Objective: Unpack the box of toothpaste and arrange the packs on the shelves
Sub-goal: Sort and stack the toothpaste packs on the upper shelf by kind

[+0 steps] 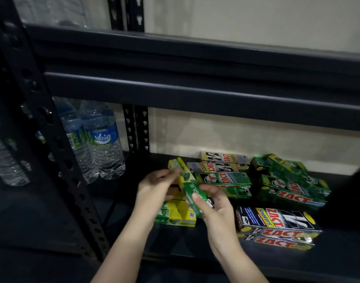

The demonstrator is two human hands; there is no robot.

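Both hands hold one green and yellow toothpaste pack (187, 185) tilted above the dark shelf (134, 205). My left hand (154, 188) pinches its far upper end. My right hand (213, 203) grips its near lower end. Under it lie similar yellow and green packs (177, 215) flat on the shelf. To the right, black and green ZACT packs (222, 172) are stacked at the back. A green ZACT pile (287, 180) sits further right. Black ZACT packs (277, 227) lie near the front edge.
Several water bottles (101, 139) stand at the left of the same shelf, behind the perforated upright post (58, 152). A dark shelf beam (195, 88) crosses just above the hands. The pale wall (236, 133) closes off the back.
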